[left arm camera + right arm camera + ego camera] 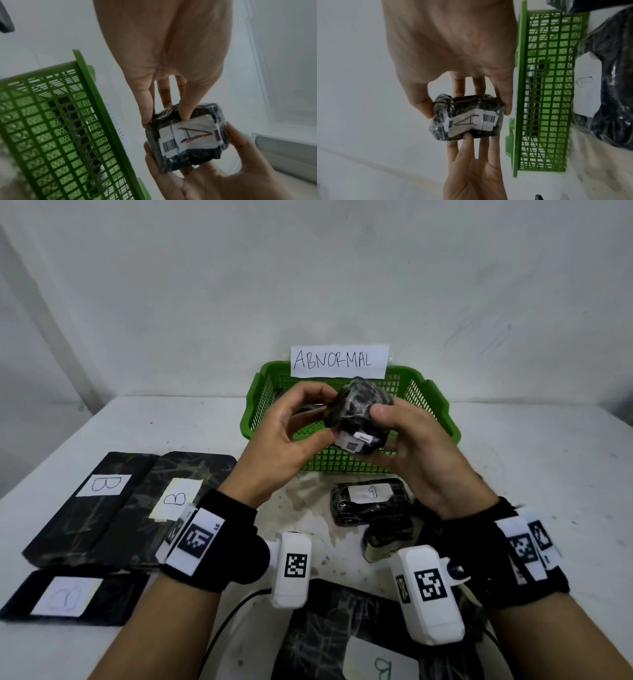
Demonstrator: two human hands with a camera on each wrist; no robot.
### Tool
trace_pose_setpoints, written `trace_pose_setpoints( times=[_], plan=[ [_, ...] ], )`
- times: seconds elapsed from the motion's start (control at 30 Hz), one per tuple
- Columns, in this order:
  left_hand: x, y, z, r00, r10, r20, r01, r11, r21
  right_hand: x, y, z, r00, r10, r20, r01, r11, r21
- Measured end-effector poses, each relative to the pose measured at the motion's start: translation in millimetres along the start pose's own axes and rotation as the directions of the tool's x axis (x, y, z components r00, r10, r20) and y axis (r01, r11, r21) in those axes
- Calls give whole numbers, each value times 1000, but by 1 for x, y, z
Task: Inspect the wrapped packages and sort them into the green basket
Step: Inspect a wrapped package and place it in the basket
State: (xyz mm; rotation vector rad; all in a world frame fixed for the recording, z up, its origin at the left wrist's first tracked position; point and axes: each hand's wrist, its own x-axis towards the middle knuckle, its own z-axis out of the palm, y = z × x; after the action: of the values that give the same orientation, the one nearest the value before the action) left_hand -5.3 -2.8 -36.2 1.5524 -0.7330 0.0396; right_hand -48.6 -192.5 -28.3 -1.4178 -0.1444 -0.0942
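I hold a small black plastic-wrapped package (356,409) with both hands in front of and above the green mesh basket (433,402). My left hand (274,436) grips its left side with fingers on top and thumb below. My right hand (411,440) grips the right side, thumb on the front. In the left wrist view the package (187,136) shows a white label with a handwritten "A" and a barcode. The right wrist view shows that label on the package (465,116) too. A dark wrapped item (68,121) lies inside the basket (96,108), seen through the mesh.
A paper sign reading "ABNORMAL" (339,361) stands at the basket's back. Flat black packages labelled "B" (99,508) (164,498) (68,597) lie at the left. Two small wrapped packages (371,505) (387,539) sit under my right wrist. A large one (342,645) lies at the near edge.
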Motion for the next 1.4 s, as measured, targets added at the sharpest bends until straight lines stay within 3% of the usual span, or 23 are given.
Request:
trace_pose_setpoints(
  times=[0.13, 0.4, 0.53, 0.63, 0.77, 0.9, 1.03, 1.13, 1.27, 1.33, 1.4],
  plan=[
    [-1, -1, -2, 1000, -20, -6, 20, 1000, -8, 1, 2, 1, 994, -60, -92, 60, 998, -3],
    [1, 4, 2, 995, -30, -95, 34, 998, 47, -2, -4, 4, 995, -34, -92, 28, 997, -67],
    [0, 12, 3, 979, -110, -173, 104, 994, -41, -7, -9, 4, 990, -135, -28, 125, 964, -236],
    [-3, 18, 1, 986, -132, -100, 132, 991, -8, -6, -12, 3, 976, -208, -61, 175, 921, -349],
    [13, 15, -8, 979, -141, -148, 149, 988, 47, 9, -24, -6, 963, -191, -191, 120, 936, -331],
    [57, 11, -23, 961, -39, -274, 56, 997, 56, 32, -45, -23, 945, -190, -265, 86, 930, -358],
    [105, 0, -31, 939, -110, -325, 135, 989, 54, 58, -48, -37, 936, -161, -312, -6, 881, -472],
    [127, -12, -35, 907, -165, -387, 191, 981, 30, 84, -47, -50, 930, -112, -351, -150, 755, -638],
    [134, -37, -49, 860, -143, -489, 211, 974, 86, 124, -42, -67, 937, -96, -335, -290, 319, -902],
    [133, -49, -55, 847, -166, -505, 243, 966, 91, 146, -37, -75, 931, -98, -351, -333, 161, -929],
    [129, -60, -61, 823, -210, -529, 287, 955, 68, 167, -28, -80, 933, -13, -361, -361, 25, -932]
  ],
)
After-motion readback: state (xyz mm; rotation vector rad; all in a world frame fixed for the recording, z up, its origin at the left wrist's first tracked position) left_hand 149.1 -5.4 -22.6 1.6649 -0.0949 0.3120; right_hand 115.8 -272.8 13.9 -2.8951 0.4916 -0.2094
